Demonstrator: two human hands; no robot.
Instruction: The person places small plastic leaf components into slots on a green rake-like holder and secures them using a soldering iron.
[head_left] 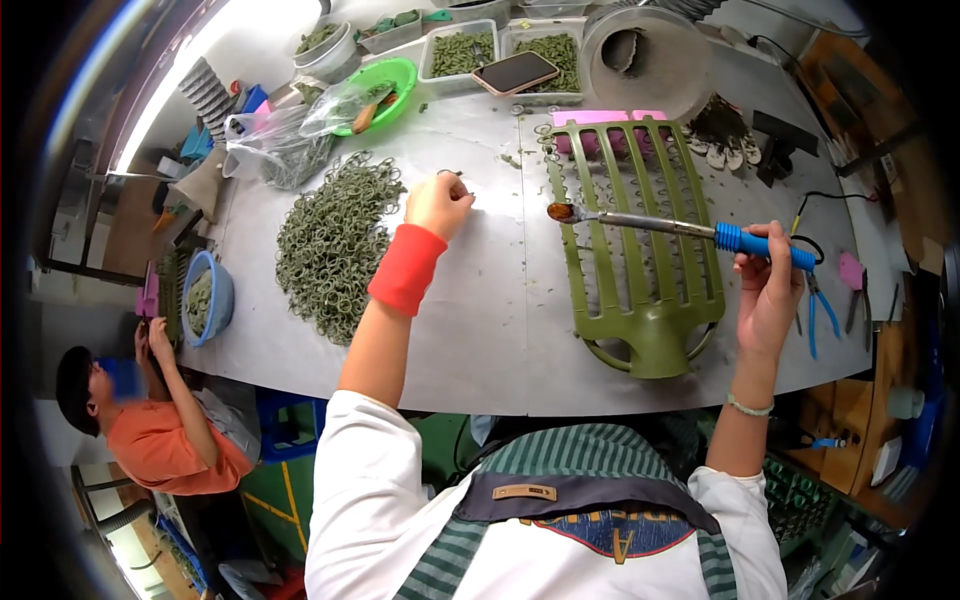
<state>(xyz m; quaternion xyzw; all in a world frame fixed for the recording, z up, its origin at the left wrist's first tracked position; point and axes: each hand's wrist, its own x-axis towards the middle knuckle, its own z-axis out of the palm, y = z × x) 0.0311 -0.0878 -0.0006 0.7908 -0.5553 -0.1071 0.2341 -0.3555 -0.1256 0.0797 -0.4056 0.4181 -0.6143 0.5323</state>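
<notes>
Grey table (480,330): right hand (768,290) grips soldering iron (680,229), left hand (437,205) pinches ring (449,173)

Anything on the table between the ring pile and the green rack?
Only the left hand, pinching a small ring, over bare grey table between the ring pile and the rack. Head view.

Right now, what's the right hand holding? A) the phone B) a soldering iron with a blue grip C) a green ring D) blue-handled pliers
B: the right hand grips the blue handle of the soldering iron, its tip out over the green slotted rack; the blue-handled pliers lie on the table beside that hand.
</notes>
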